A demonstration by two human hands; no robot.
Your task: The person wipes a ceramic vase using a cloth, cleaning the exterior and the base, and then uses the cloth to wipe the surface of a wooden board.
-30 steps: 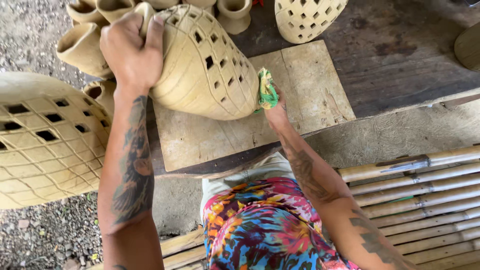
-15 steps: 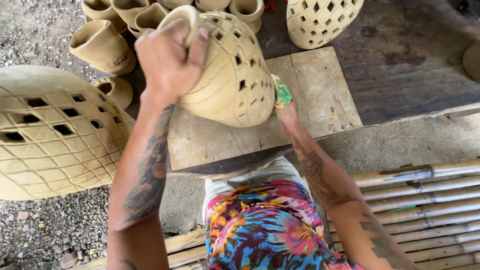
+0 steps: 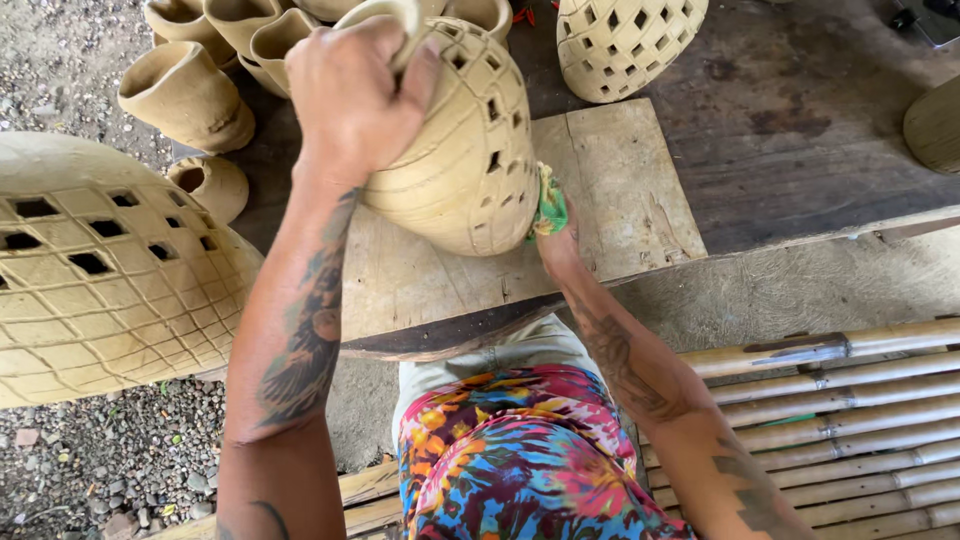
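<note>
A tan unfired clay vessel (image 3: 460, 150) with square cut-out holes and scored lines is tilted over a wooden board (image 3: 600, 190). My left hand (image 3: 350, 95) grips its rim at the top. My right hand (image 3: 555, 235) is mostly hidden behind the vessel's lower right side and presses a green and yellow sponge (image 3: 549, 205) against the clay.
A large perforated clay dome (image 3: 100, 270) lies at the left over gravel. Several small clay pots (image 3: 185, 90) stand at the back left. Another perforated vessel (image 3: 625, 40) stands behind the board. A bamboo slat bench (image 3: 830, 420) runs at the lower right.
The vessel has come closer and more upright over the board, with my left hand shifting right on its rim. The sponge hand has slid lower along the vessel's right side.
</note>
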